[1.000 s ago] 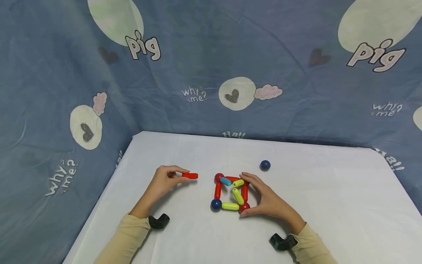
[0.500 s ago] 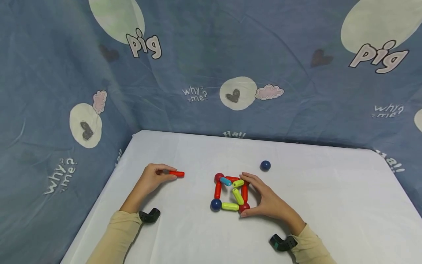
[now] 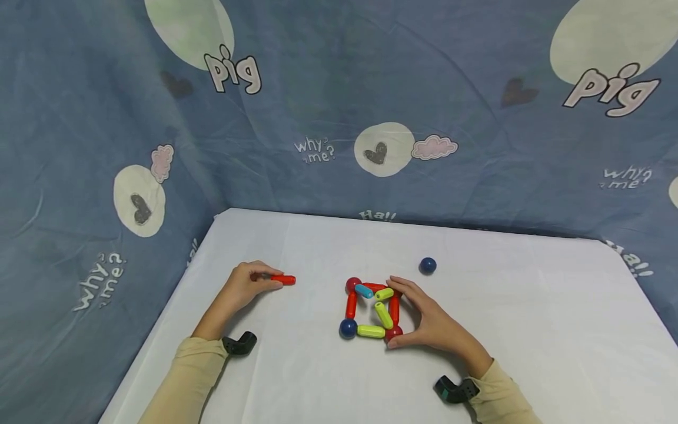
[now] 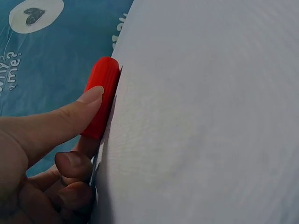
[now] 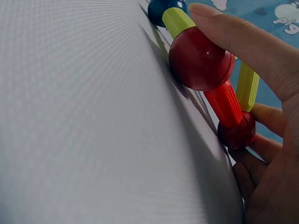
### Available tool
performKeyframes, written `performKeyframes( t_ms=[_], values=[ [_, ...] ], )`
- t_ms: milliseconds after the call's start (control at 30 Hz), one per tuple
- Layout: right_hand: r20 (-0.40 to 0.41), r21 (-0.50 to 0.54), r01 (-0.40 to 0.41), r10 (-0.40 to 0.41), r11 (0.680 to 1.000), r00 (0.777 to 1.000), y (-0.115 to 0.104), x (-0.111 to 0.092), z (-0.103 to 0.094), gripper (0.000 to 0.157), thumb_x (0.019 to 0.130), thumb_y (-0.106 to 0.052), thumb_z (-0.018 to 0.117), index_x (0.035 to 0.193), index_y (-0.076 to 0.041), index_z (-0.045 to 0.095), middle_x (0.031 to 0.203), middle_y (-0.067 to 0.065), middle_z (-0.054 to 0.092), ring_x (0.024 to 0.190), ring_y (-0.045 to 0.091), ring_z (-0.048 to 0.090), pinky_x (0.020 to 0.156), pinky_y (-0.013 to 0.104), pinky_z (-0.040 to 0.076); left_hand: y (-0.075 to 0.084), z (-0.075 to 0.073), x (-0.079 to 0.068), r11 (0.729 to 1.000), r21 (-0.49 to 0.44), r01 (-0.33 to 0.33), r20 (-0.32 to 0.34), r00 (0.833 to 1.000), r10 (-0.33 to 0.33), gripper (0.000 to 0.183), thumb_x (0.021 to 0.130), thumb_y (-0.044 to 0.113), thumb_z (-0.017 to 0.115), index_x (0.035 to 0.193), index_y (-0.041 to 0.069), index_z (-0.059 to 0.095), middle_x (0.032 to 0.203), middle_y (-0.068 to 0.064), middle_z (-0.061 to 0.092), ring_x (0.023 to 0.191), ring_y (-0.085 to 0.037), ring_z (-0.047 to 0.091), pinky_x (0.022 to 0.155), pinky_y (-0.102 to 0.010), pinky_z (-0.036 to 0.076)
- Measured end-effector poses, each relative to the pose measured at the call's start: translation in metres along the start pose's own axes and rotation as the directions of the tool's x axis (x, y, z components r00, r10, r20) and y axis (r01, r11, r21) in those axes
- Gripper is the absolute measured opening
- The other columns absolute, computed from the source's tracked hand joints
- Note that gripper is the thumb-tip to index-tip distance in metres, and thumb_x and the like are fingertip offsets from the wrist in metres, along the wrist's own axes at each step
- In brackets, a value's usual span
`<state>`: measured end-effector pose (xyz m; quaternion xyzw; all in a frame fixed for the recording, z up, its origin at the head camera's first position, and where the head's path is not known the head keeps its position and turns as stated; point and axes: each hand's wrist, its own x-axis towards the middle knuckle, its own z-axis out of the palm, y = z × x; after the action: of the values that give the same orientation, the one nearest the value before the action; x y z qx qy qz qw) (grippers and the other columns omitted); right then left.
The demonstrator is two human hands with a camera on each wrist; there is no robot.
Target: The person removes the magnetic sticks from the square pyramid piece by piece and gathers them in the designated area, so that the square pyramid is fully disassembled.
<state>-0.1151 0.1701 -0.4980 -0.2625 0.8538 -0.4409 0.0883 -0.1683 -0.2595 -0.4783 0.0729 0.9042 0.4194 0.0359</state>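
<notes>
In the head view my left hand [image 3: 246, 287] pinches a red magnetic stick [image 3: 286, 280] between thumb and fingers, close over the table at left. The left wrist view has the thumb lying along that stick [image 4: 103, 95]. My right hand [image 3: 431, 321] grips the right side of a square frame of magnetic sticks and balls, thumb on the near red ball [image 3: 393, 333], fingers round the far red ball [image 5: 237, 131]. A blue ball [image 3: 348, 328] and a red ball [image 3: 354, 285] form its left corners. A blue stick [image 3: 364, 291] and two yellow-green sticks [image 3: 384, 315] angle up from the corners.
A loose dark blue ball [image 3: 427, 265] lies on the white table [image 3: 318, 383] behind my right hand. Blue patterned cloth [image 3: 318, 194] hangs along the back and left of the table. Each wrist wears a black camera mount [image 3: 240, 344].
My left hand moved left with the red stick, away from the square frame, then stayed nearly still over the last half second. The right hand holds its place on the frame.
</notes>
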Motion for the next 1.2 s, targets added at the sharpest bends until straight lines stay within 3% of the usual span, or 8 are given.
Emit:
performKeyframes(
  t_ms=[367, 733, 933, 1200],
  values=[
    [0.003, -0.002, -0.017, 0.017, 1.000, 1.000, -0.002, -0.001, -0.001, 0.108, 0.070, -0.045, 0.094, 0.159, -0.020, 0.039, 0.167, 0.008, 0.035, 0.154, 0.037, 0.034, 0.118, 0.065, 0.033, 0.000, -0.001, 0.000, 1.000, -0.004, -0.001, 0.026, 1.000, 0.001, 0.033, 0.083, 0.012, 0.086, 0.115, 0.004, 0.079, 0.098, -0.014, 0.073, 0.069, -0.012, 0.049, 0.060, -0.022, 0.040],
    [0.003, -0.002, -0.011, 0.011, 1.000, 1.000, -0.003, -0.001, -0.001, 0.108, 0.069, -0.044, 0.095, 0.159, -0.019, 0.039, 0.167, 0.007, 0.035, 0.154, 0.037, 0.034, 0.118, 0.066, 0.032, -0.007, -0.011, 0.000, 1.000, -0.011, 0.002, 0.031, 1.000, -0.002, 0.030, 0.084, 0.013, 0.085, 0.112, 0.003, 0.079, 0.108, -0.018, 0.075, 0.072, -0.012, 0.051, 0.062, -0.022, 0.043],
    [0.001, -0.006, -0.012, 0.012, 1.000, 1.000, -0.003, -0.001, -0.002, 0.109, 0.069, -0.045, 0.095, 0.159, -0.019, 0.039, 0.166, 0.007, 0.035, 0.154, 0.036, 0.034, 0.118, 0.065, 0.033, -0.007, -0.013, 0.000, 0.999, -0.035, 0.006, 0.041, 0.999, -0.005, 0.032, 0.084, 0.014, 0.085, 0.113, 0.003, 0.079, 0.106, -0.018, 0.074, 0.070, -0.012, 0.048, 0.061, -0.022, 0.041],
    [0.001, -0.011, -0.018, 0.018, 1.000, 1.000, -0.003, -0.001, -0.001, 0.109, 0.069, -0.047, 0.094, 0.159, -0.020, 0.039, 0.167, 0.006, 0.035, 0.154, 0.036, 0.034, 0.118, 0.065, 0.033, -0.008, -0.013, 0.000, 0.996, -0.066, 0.061, 0.072, 0.996, -0.056, 0.042, 0.082, 0.017, 0.087, 0.119, 0.002, 0.076, 0.071, -0.004, 0.058, 0.062, -0.010, 0.046, 0.056, -0.023, 0.038]
  ],
)
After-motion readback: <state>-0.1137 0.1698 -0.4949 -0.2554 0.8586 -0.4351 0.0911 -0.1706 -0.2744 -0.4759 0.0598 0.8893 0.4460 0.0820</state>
